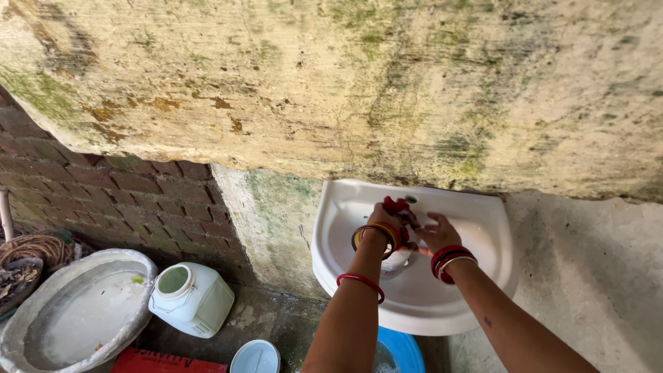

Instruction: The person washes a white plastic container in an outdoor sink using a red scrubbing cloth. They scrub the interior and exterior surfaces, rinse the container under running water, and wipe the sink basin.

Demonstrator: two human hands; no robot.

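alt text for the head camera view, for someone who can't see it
Two hands, left hand and right hand, both wearing red bangles, meet at a red tap over a white wall-mounted sink. On the ground to the left sit a white plastic jar and a grey basin.

Soft even daylight, sharp focus

The red tap (pixel 396 205) is mostly covered by the left hand (pixel 384 220). A small white thing (pixel 396 260) below both wrists is too hidden to identify. The blue tub (pixel 404 351), red crate (pixel 160 362) and grey basin (pixel 77 311) are cut by the picture's edges.
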